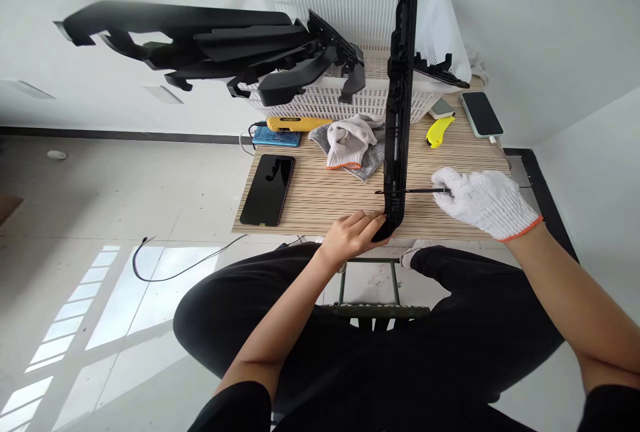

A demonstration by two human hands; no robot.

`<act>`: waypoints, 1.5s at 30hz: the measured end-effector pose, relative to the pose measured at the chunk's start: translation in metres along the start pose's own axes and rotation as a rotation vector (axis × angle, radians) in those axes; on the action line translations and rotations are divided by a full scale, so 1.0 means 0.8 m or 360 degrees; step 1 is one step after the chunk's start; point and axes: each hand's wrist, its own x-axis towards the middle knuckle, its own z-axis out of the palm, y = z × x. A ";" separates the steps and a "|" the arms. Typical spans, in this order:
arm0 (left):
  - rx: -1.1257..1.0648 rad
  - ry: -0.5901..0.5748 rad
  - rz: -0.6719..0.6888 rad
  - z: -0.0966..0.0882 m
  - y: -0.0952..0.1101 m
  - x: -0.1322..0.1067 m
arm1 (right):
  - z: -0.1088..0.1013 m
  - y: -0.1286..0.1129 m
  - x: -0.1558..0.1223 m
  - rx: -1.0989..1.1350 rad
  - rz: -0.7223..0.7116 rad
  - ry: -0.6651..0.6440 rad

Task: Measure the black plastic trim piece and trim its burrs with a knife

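My bare left hand (354, 237) grips the near end of a long black plastic trim piece (399, 105). The trim stands lengthwise away from me over the table, its ribbed side showing. My right hand (480, 199), in a white knit glove with an orange cuff, is closed on a thin dark rod-like tool (423, 191). The tool points left and crosses the trim close to its near end; its tip shows just left of the trim. Whether the tool touches the trim I cannot tell. Behind the trim lie a grey cloth and a white glove (350, 142).
A white basket (425, 95) at the back holds several black trim pieces (225, 45) jutting far left. On the striped table (320, 202) are a black phone (267, 190), a yellow-handled corded tool (299, 124), a blue case (277, 137), a yellow cutter (440, 132) and another phone (481, 114).
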 end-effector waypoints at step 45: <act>-0.0609 -0.0649 -0.1182 -0.030 0.018 -0.004 | 0.091 -0.002 0.033 0.0947 -0.0297 0.0480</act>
